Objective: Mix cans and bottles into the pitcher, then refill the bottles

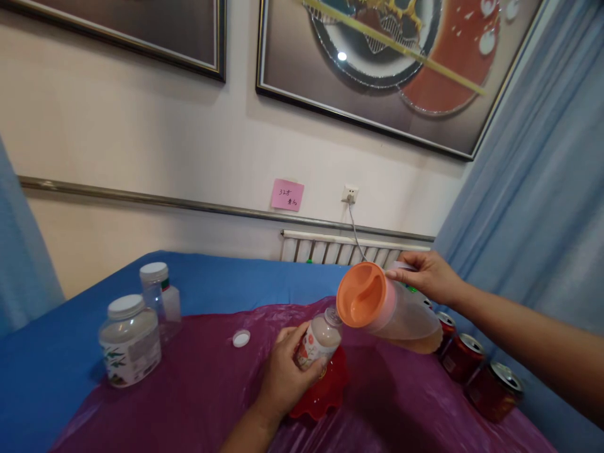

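Note:
My left hand point(287, 371) is wrapped round a small clear bottle point(318, 343) with a floral label, its open mouth tilted toward the right. In my right hand point(427, 277) is the handle of a translucent pitcher point(406, 314) with an orange lid point(362, 294). The pitcher lies nearly on its side, lid toward the bottle, and brownish liquid shows along its lower wall. Its lid edge is right by the bottle mouth; whether they touch I cannot tell. Beneath the bottle is a red scalloped dish point(314, 402), partly hidden by my left hand.
A white cap point(241, 338) lies on the purple plastic sheet point(202, 377). Left of it stand a wide lidded jar point(131, 343) and a taller white-capped bottle point(160, 296). Several cans point(465, 357) line the right side. Behind are a radiator point(325, 248) and blue curtain point(542, 207).

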The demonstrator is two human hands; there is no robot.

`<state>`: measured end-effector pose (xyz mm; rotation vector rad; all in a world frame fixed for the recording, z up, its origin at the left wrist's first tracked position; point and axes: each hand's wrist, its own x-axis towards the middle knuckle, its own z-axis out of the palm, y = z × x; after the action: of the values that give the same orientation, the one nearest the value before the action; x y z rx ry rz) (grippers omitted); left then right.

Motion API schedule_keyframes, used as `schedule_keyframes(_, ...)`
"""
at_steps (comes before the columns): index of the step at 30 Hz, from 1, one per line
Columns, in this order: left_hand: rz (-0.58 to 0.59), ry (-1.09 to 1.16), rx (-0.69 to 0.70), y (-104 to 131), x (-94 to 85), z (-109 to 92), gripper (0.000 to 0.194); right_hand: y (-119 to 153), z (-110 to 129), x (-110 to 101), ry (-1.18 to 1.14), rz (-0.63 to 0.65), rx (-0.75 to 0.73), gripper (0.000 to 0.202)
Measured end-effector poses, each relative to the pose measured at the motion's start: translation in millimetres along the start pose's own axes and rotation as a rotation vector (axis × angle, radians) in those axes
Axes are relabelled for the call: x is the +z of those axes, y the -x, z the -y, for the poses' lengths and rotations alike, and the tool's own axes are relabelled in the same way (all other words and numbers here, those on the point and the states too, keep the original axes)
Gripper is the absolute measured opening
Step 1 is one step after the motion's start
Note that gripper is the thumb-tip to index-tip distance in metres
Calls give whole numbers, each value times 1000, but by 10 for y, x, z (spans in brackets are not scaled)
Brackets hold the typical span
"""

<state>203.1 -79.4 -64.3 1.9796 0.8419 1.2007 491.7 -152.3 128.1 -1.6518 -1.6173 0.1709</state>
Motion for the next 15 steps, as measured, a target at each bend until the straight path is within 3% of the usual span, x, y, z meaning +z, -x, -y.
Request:
schedule_keyframes(6,-21,26,-10,2,11,-1,58,-3,-24,18,-28,-9,14,52)
schedule_keyframes(15,-52,75,-54,-29,45,99,59,40,-182,181,-308,-66,111,58)
